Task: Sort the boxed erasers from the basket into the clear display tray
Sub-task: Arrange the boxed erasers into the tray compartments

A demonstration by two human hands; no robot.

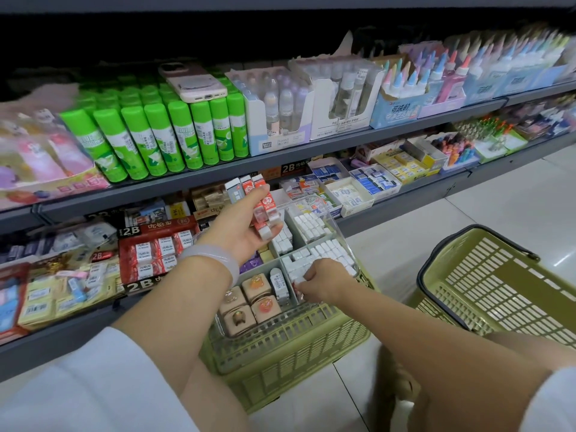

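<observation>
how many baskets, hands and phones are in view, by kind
green baskets: 2
hands: 2, left hand, right hand
phone: 1
total: 5

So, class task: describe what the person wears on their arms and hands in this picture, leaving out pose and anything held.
Both hands are bare, with no gloves. The left hand has a pale, translucent, smooth round bangle at the wrist. The right hand shows no ring, watch or band that I can make out. Both forearms are uncovered; white sleeves end near the elbows.
</observation>
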